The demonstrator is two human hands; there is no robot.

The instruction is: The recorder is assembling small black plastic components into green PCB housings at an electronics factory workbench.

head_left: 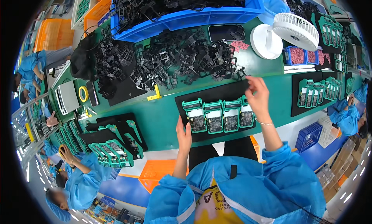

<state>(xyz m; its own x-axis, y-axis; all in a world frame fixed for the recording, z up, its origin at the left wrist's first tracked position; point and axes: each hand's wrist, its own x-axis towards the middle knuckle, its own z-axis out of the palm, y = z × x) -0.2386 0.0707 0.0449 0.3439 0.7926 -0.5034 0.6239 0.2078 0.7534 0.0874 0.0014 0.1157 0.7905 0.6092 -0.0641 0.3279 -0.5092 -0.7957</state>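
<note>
In front of me lies a black mat [209, 93] with several green frames in a row, each holding a dark circuit board; one is a green-framed circuit board [231, 117]. My left hand [183, 135] is at the mat's left edge, fingers stretched out, beside the leftmost frame. Above the rightmost frame, my right hand [257, 93] reaches toward the loose parts. Its thumb and forefinger come together at a small black plastic bracket [240, 72], seemingly pinching its edge. Behind the mat spreads a heap of similar black brackets [201, 55].
A blue bin [186, 18] full of black parts stands at the back. To the right are a white fan [296, 31] and pink pieces [297, 55]. Stacked mats with green frames [110, 148] lie left; yellow tape [83, 93] lies behind them. Co-workers sit at both sides.
</note>
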